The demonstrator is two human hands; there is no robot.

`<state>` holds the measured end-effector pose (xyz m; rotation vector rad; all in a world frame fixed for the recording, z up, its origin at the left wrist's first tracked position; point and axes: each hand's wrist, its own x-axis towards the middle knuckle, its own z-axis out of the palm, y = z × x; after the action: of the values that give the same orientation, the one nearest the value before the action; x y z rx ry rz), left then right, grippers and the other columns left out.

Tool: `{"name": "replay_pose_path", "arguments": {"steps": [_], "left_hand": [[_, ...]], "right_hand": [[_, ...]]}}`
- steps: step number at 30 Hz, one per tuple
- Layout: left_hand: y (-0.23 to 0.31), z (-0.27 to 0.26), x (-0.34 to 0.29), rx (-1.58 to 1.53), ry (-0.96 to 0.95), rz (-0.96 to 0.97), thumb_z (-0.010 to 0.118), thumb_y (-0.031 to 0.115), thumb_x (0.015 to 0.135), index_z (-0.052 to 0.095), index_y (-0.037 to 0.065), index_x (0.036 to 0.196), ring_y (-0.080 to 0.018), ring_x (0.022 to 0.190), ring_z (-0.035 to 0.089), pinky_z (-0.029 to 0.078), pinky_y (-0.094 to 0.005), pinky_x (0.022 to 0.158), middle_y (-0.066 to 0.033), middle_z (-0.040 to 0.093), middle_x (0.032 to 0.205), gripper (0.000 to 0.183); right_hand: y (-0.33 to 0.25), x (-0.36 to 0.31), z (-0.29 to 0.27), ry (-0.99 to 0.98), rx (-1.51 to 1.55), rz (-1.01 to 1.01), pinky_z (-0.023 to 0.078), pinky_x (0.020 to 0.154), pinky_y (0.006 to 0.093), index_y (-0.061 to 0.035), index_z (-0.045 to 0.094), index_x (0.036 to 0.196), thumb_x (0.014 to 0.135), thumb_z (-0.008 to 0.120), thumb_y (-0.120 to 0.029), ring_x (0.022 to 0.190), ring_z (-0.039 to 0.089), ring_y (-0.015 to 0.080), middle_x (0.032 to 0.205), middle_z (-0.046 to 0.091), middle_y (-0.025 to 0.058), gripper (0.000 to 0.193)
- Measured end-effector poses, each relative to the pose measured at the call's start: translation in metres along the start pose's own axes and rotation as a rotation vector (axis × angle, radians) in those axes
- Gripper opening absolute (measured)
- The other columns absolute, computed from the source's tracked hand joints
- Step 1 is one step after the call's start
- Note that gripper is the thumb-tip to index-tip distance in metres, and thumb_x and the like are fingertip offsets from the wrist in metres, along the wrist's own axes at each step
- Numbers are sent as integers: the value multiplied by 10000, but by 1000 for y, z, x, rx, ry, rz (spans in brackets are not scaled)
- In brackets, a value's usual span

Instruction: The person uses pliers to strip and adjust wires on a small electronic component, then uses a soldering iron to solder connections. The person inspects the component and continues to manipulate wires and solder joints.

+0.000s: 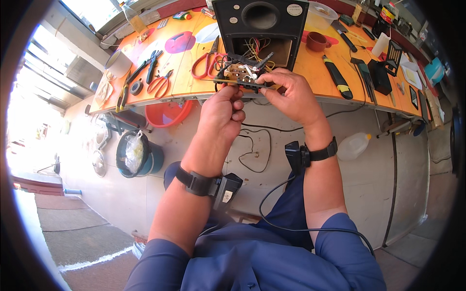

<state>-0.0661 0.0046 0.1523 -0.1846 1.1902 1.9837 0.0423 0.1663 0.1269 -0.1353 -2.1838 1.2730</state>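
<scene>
At the front edge of the table, a circuit board (236, 72) with a black panel along its near side is held between my hands. My left hand (224, 109) has its fingers curled closed at the panel's lower left side; its fingertips are partly hidden. Pinching the board's right end are the thumb and fingers of my right hand (291, 94). Right behind it stands a black speaker box (299, 24) with an open compartment, from which coloured wires (257, 46) come out towards the board. Red-handled scissors (200, 67) lie just left of the board.
Pliers (153, 65), small red-handled cutters (160, 85) and a tape roll (137, 87) lie left on the orange table (182, 89). A utility knife (337, 77) and brown cup (318, 41) are right. Below are a red basin (167, 115), a bucket (154, 160) and a loose cable (269, 150).
</scene>
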Motion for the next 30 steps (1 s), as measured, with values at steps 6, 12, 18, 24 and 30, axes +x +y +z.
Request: {"name": "replay_pose_path", "arguments": {"steps": [6,12,18,24,30], "left_hand": [[1,0,3,-23,-30,-15,571,106,1051,585,88,1034,-69,606,471,307,-213,451,-4,576,872,29],[2,-2,-1,11,-26,-19,567,116,1052,592,88,1051,-76,605,473,307,-216,449,-6,593,876,37],[0,-1,-2,40,-21,1,570,119,1050,594,85,1059,-76,602,472,311,-215,453,-7,592,877,43],[-2,-1,3,2,-22,15,569,109,1049,583,73,1038,-69,599,465,306,-213,453,-7,566,861,40],[-1,-1,5,-58,-40,-14,570,102,1043,576,70,1024,-68,593,457,303,-212,451,-9,561,858,38]], "right_hand": [[0,1,0,2,43,10,555,720,300,-42,775,1102,855,750,-51,867,710,185,1010,730,85,248],[2,1,0,1,31,5,553,733,289,-45,776,1115,857,752,-51,851,700,181,1001,724,80,259],[1,0,-1,-2,28,-23,542,725,285,-51,776,1120,865,748,-67,832,689,180,998,718,73,257],[1,0,-1,-7,13,-20,535,719,287,-55,775,1120,868,747,-75,819,681,183,982,710,69,255],[1,0,-1,-9,-17,-21,534,717,287,-64,778,1113,864,745,-78,809,679,182,970,707,70,251]]}}
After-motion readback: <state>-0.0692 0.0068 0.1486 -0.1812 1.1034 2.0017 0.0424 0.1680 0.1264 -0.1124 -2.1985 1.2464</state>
